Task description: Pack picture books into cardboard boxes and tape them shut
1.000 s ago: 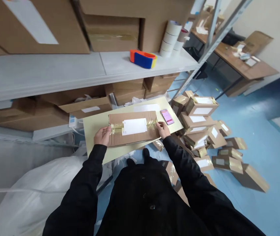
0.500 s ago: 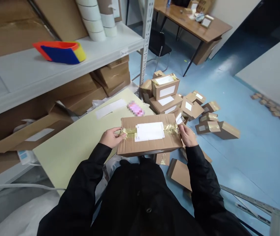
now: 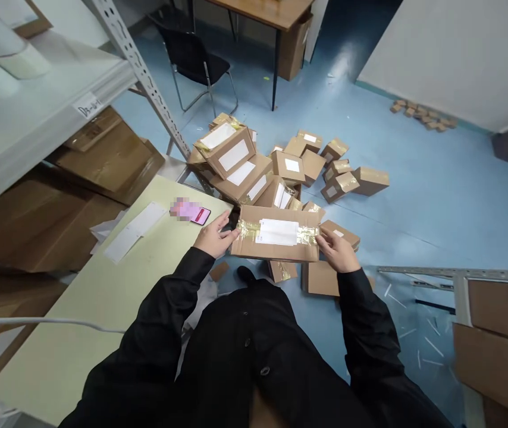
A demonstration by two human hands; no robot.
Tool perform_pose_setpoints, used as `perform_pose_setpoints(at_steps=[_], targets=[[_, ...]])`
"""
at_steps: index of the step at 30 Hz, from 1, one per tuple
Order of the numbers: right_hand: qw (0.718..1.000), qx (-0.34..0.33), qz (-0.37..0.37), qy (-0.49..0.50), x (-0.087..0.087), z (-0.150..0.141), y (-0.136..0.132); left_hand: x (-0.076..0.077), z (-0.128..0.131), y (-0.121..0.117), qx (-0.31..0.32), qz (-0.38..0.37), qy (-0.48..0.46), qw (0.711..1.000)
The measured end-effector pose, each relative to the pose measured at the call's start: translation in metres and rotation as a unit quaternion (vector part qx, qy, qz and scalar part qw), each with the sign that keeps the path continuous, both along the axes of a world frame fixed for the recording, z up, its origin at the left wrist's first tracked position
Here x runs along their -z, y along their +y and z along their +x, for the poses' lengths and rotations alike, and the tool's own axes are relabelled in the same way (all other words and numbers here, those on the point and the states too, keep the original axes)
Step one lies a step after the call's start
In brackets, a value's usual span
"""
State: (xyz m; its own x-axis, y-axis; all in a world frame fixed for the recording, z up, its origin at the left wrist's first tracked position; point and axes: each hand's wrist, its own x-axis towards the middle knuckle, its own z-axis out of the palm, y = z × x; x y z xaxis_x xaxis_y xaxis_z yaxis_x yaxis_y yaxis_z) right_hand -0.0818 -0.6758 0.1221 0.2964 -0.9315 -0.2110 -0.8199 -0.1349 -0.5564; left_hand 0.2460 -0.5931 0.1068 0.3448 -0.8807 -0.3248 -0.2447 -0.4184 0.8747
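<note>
A long brown cardboard box (image 3: 278, 214) with a white label (image 3: 279, 232) and shiny tape at both ends hangs between my hands, over other boxes. It looks smaller and farther from me than the hands. My left hand (image 3: 213, 236) is at its left end, fingers spread and not wrapped round it. At the other end is my right hand (image 3: 338, 249), its fingers loosely extended along the edge. Whether the fingertips still touch the cardboard is hard to tell. A phone (image 3: 199, 214) with a pink screen, partly pixelated, lies on the pale tabletop (image 3: 147, 267) near my left hand.
Several labelled cartons (image 3: 240, 172) are piled on the blue floor (image 3: 414, 208) ahead. A metal shelf (image 3: 57, 131) with paper rolls stands at left, above larger boxes. A black chair (image 3: 196, 59) and a wooden table (image 3: 263, 12) are farther back. Another rack (image 3: 463, 273) stands at right.
My view has turned right, and the box has moved from above the tabletop's edge out over the floor pile. It appears farther away, and my fingers have opened from its ends.
</note>
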Motion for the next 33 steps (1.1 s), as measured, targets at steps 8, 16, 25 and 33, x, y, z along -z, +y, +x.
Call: perform_pose_setpoints(at_steps=[8, 16, 25, 33], targets=[[0.988, -0.096, 0.023, -0.115, -0.006, 0.082, 0.035, -0.007, 0.022, 0.027, -0.016, -0.014, -0.07, 0.997], [0.953, -0.221, -0.01, -0.208, -0.01, 0.174, 0.059, 0.002, 0.094, 0.147, -0.109, 0.082, -0.141, 0.981], [0.902, -0.404, 0.022, -0.151, 0.017, 0.309, 0.115, 0.036, 0.131, 0.303, -0.207, 0.215, -0.138, 0.944], [0.805, -0.579, 0.066, -0.108, 0.026, 0.394, 0.162, 0.039, 0.124, 0.361, -0.364, 0.199, -0.094, 0.905]])
